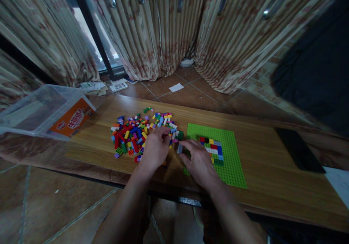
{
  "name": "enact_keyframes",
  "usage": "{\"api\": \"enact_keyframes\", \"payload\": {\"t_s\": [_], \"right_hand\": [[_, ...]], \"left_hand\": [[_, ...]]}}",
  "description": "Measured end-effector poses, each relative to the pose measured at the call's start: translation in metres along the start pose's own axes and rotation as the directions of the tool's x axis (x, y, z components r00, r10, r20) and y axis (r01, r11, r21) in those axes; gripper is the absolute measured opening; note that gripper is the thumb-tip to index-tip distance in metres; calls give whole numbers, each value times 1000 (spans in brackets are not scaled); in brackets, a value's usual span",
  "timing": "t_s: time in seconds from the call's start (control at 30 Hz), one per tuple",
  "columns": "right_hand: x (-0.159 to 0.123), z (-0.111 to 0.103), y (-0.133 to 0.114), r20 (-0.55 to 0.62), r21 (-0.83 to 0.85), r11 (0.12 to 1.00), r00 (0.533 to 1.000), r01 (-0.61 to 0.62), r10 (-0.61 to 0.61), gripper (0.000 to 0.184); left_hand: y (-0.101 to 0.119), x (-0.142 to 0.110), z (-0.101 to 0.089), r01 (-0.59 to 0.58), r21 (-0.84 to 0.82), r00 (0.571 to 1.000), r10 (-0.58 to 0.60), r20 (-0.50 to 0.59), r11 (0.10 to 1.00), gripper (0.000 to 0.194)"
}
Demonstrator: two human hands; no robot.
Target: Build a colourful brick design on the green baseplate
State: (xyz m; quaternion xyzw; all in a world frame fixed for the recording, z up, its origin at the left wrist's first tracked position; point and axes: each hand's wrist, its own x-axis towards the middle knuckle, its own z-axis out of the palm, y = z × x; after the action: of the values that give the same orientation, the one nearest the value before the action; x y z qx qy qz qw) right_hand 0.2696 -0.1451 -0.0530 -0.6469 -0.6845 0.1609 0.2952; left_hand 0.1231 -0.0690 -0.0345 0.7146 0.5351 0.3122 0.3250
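Observation:
My left hand (156,147) is over the right side of a loose pile of colourful toy building bricks (133,133). Its thumb and fingers are pinched together, and whatever they hold is hidden. Beside it, my right hand (199,160) has its thumb and forefinger on a grey-blue brick (180,148), just left of the green baseplate (230,157). On that plate, partly behind my right hand, stands a low build of red, black, yellow, white, blue and green bricks (217,150). A dark green brick (179,135) lies near my right fingertips.
A clear plastic box (35,127) with an orange label stands at the left end of the wooden table (261,164). On the right lie a black flat device (298,149) and white paper (339,182). Striped curtains (158,29) hang behind the table.

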Motion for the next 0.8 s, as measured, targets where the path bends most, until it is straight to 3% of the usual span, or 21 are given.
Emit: {"api": "enact_keyframes", "payload": {"t_s": [0.3,0.53,0.67,0.8], "right_hand": [[2,3,1,-39,7,1000,999,-1,1,27],[3,2,-2,-175,62,998,985,3,7,25],[4,1,-4,-179,85,996,984,20,-5,22],[4,1,-7,-182,84,996,983,12,4,20]], "left_hand": [[-7,3,3,17,-161,999,-9,53,987,28],[-7,0,5,-53,-276,984,97,147,960,35],[-2,-3,6,-86,-302,974,143,174,949,43],[0,-4,7,-90,-328,971,156,182,940,39]]}}
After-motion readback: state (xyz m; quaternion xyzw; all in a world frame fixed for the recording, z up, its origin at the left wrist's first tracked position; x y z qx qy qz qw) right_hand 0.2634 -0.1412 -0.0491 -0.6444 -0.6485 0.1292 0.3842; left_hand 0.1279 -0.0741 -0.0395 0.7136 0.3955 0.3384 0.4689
